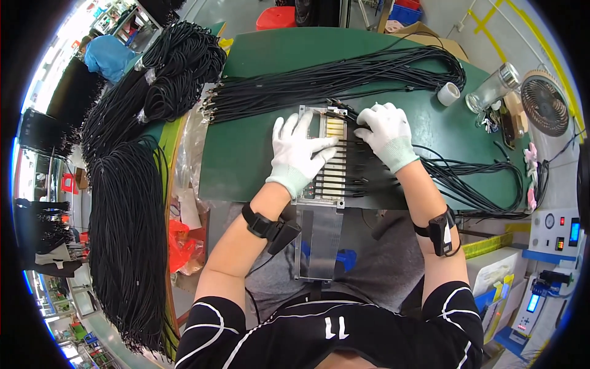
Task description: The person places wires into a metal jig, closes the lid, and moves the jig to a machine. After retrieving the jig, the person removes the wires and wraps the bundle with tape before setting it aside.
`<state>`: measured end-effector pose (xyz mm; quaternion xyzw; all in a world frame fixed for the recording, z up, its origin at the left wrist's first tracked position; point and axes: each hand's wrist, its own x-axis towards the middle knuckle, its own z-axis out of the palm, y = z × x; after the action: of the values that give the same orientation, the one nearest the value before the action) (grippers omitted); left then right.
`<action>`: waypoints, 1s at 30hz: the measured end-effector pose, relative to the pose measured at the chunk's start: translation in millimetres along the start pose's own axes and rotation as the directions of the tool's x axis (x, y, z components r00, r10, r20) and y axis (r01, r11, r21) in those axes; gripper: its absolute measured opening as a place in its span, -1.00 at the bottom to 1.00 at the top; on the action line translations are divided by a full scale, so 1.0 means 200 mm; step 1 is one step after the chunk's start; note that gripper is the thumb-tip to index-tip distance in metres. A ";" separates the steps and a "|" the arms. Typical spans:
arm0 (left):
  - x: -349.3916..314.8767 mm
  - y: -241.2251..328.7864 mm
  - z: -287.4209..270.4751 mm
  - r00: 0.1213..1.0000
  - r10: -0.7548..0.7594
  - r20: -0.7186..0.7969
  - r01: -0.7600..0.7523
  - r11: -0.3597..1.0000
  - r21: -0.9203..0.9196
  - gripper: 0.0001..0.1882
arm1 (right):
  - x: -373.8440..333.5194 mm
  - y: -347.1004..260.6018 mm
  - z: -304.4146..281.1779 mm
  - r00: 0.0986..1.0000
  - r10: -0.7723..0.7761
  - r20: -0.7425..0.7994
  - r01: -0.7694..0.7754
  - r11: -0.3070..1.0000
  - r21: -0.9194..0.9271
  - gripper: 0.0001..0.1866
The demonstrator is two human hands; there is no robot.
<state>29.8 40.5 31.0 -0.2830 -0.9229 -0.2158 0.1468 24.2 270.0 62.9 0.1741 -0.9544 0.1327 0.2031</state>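
In the head view, the left hand (298, 147), gloved in white, lies over the left side of a slotted metal fixture (334, 165) on the green surface (264, 52). Its grip is spread, thumb and fingers reaching toward the pale middle strips; laid flat like this, it probably steadies the frame. The right hand (387, 132), also gloved, is bent over the fixture's upper right side, where black leads (352, 178) come out. Its fingers are curled and its thumb points inward, which suggests handling a single lead, but I cannot tell whether the grip pinches one. The rows seem to keep the leads apart and in order.

The fixture sits in front of the person, at the near edge of the surface, between the hands. Its long axis runs away from the body, near to far, while the leads cross it sideways and trail off to the right toward a looped cable coil (485, 175).

Beyond it, a long cable bundle (344, 75) stretches left to right, metal-tipped ends (212, 106) pointing left and its bend at the right. Those ends perhaps lie on that side to be within easy reach.
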 end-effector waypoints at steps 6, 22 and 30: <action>-0.02 -0.09 0.05 0.997 0.004 -0.083 -0.012 0.995 -0.101 -0.68 | 0.01 0.06 0.02 1.000 0.018 0.014 -0.018 1.000 -0.012 -0.84; -0.01 -0.13 -0.01 0.893 -0.315 -0.321 0.129 0.863 -0.488 -0.82 | 0.01 -0.03 -0.01 0.995 -0.066 0.072 0.023 0.877 0.481 -0.86; -0.01 -0.15 -0.02 0.916 -0.328 -0.230 0.246 0.914 -0.322 -0.84 | 0.00 0.02 -0.03 0.991 -0.071 0.116 0.037 0.960 0.278 -0.91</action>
<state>14.3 15.9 24.9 -0.1280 -0.8836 -0.4040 0.1994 24.7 275.4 67.9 0.2346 -0.9324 0.2473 0.1204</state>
